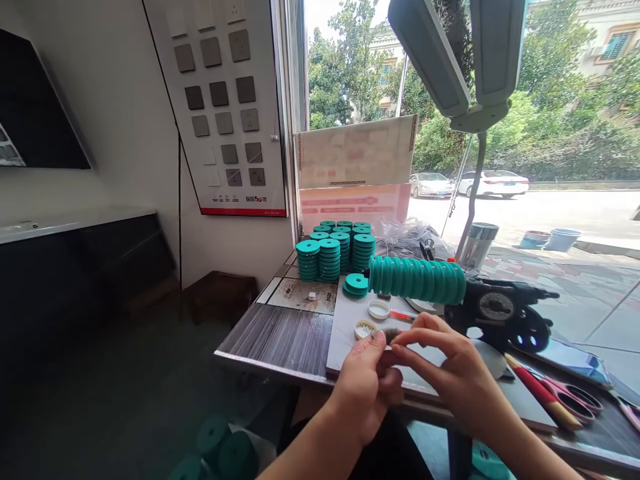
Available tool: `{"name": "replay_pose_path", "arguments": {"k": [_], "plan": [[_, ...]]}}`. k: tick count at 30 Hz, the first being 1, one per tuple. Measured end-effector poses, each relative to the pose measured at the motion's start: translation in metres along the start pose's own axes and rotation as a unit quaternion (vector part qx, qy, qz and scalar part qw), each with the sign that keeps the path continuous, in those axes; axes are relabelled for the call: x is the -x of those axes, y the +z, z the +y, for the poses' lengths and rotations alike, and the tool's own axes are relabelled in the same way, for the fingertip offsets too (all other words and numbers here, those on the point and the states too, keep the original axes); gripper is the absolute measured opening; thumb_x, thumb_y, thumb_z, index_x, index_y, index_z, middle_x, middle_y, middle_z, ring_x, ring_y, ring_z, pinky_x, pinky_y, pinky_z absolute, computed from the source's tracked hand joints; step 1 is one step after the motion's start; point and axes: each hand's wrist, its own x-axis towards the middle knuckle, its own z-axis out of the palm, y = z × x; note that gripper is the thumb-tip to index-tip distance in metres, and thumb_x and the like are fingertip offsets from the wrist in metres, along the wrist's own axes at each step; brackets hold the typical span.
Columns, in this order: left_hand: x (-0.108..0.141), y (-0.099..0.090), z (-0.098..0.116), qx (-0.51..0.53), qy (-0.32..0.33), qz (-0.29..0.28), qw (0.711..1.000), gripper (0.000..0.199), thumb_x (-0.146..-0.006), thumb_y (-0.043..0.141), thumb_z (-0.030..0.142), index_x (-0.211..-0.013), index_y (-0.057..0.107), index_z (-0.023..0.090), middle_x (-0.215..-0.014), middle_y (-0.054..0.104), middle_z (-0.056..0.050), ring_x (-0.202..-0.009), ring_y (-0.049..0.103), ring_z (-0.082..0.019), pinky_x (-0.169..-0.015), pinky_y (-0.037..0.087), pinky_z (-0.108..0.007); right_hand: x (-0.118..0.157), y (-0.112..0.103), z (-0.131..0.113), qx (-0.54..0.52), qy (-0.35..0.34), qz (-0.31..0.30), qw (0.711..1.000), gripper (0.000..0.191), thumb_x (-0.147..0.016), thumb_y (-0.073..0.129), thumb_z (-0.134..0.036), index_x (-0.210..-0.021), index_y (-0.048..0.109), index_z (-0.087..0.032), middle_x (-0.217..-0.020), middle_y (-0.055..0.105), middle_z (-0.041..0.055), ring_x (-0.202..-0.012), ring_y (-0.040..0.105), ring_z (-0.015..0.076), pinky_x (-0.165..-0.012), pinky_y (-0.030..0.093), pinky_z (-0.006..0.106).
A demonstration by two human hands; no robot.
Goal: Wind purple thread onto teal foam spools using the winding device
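My left hand (363, 383) is closed, thumb and fingers pinching a small dark, stubby object (390, 335) whose kind I cannot make out. At the object's right end, the fingertips of my right hand (453, 363) are pinched together, partly hiding it. Just beyond my left thumb sits a small round dish (364, 329) with tiny bits in it. Another shallow white dish (379, 309) lies behind that, beside an orange-red slim tool (401, 315). Farther back, a row of green ribbed spools (417, 280) sits horizontally on a black hand-cranked device (500, 307) with a dial.
Stacks of green spools (329, 257) stand at the back left of the table, near a flat pair (356, 285). On the right lie red-handled scissors (575, 398) and a red-and-wood-coloured stick (543, 390). A lamp (480, 119) rises over the back edge. More green rolls (237, 457) are below.
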Motion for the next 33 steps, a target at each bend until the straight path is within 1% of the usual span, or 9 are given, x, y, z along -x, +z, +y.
{"name": "replay_pose_path", "arguments": {"k": [2,5,10,12,15,18,22,26,33], "plan": [[-0.003,0.001,-0.003,0.02,-0.008,-0.001,1.0,0.031,-0.069,0.061,0.039,-0.077,0.042,0.017,-0.049,0.034,0.011,-0.033,0.018,0.002,-0.04,0.01,-0.016,0.002,0.003,0.003,0.034,-0.011,0.007,0.999,0.035,-0.072,0.052,-0.051,-0.067,0.067,-0.02,-0.067,0.048,0.0033,-0.07,0.046,0.0112,-0.067,0.037,0.024],[-0.006,-0.001,-0.006,0.0,0.001,0.023,1.0,0.036,-0.066,0.064,0.042,-0.074,0.04,0.017,-0.048,0.033,0.01,-0.035,0.02,0.001,-0.04,0.01,-0.015,0.002,0.004,0.007,0.009,0.014,-0.011,1.0,0.035,-0.071,0.053,-0.052,-0.066,0.066,-0.02,-0.067,0.048,0.0028,-0.069,0.044,0.0106,-0.068,0.036,0.024],[-0.007,-0.01,-0.006,-0.063,-0.005,-0.041,0.997,0.043,-0.06,0.066,0.048,-0.069,0.037,0.018,-0.044,0.021,0.012,-0.037,0.011,0.001,-0.039,0.006,-0.017,-0.005,0.001,0.012,-0.108,0.083,-0.093,0.986,0.048,-0.063,0.055,-0.062,-0.067,0.065,-0.015,-0.067,0.051,0.0029,-0.067,0.045,0.0103,-0.064,0.037,0.023],[-0.006,-0.013,-0.004,-0.096,0.005,-0.046,0.994,0.041,-0.063,0.064,0.049,-0.067,0.036,0.019,-0.044,0.023,0.012,-0.037,0.011,0.0,-0.039,0.006,-0.018,-0.006,-0.001,0.011,-0.119,0.087,-0.101,0.984,0.051,-0.063,0.054,-0.063,-0.068,0.064,-0.013,-0.069,0.053,0.0035,-0.069,0.047,0.0112,-0.065,0.038,0.023],[-0.003,-0.016,0.001,-0.135,0.01,-0.052,0.989,0.035,-0.066,0.061,0.045,-0.07,0.038,0.018,-0.045,0.026,0.011,-0.038,0.014,0.0,-0.041,0.008,-0.018,-0.006,-0.007,0.007,-0.067,0.053,-0.095,0.992,0.049,-0.067,0.051,-0.062,-0.068,0.062,-0.013,-0.068,0.054,0.0034,-0.068,0.048,0.0105,-0.066,0.039,0.022],[0.001,-0.016,0.008,-0.188,0.02,-0.048,0.981,0.03,-0.066,0.063,0.039,-0.075,0.047,0.016,-0.049,0.031,0.009,-0.041,0.018,0.0,-0.043,0.01,-0.018,-0.009,-0.017,-0.001,0.066,-0.014,-0.112,0.991,0.04,-0.074,0.049,-0.053,-0.069,0.062,-0.015,-0.067,0.054,0.0026,-0.065,0.047,0.0085,-0.062,0.037,0.02],[0.005,-0.014,0.016,-0.254,0.043,-0.059,0.964,0.027,-0.061,0.069,0.033,-0.074,0.055,0.012,-0.057,0.042,0.005,-0.048,0.028,-0.001,-0.047,0.016,-0.018,-0.018,-0.029,-0.014,0.236,-0.111,-0.21,0.942,0.028,-0.082,0.044,-0.033,-0.067,0.063,-0.019,-0.07,0.057,0.0027,-0.069,0.048,0.0087,-0.064,0.035,0.02],[0.003,-0.014,0.018,-0.289,0.038,-0.066,0.954,0.024,-0.059,0.069,0.029,-0.071,0.057,0.012,-0.061,0.048,0.003,-0.056,0.036,-0.004,-0.054,0.023,-0.018,-0.031,-0.033,-0.025,0.326,-0.173,-0.303,0.879,0.024,-0.08,0.044,-0.02,-0.065,0.064,-0.019,-0.072,0.059,0.0023,-0.074,0.051,0.0097,-0.069,0.034,0.022],[0.001,-0.016,0.017,-0.314,0.038,-0.067,0.946,0.018,-0.066,0.064,0.028,-0.073,0.058,0.012,-0.06,0.046,0.004,-0.055,0.034,-0.003,-0.055,0.023,-0.019,-0.042,-0.024,-0.034,0.4,-0.208,-0.35,0.821,0.022,-0.069,0.048,-0.006,-0.061,0.064,-0.017,-0.067,0.06,0.0025,-0.062,0.049,0.007,-0.062,0.03,0.021]]}}
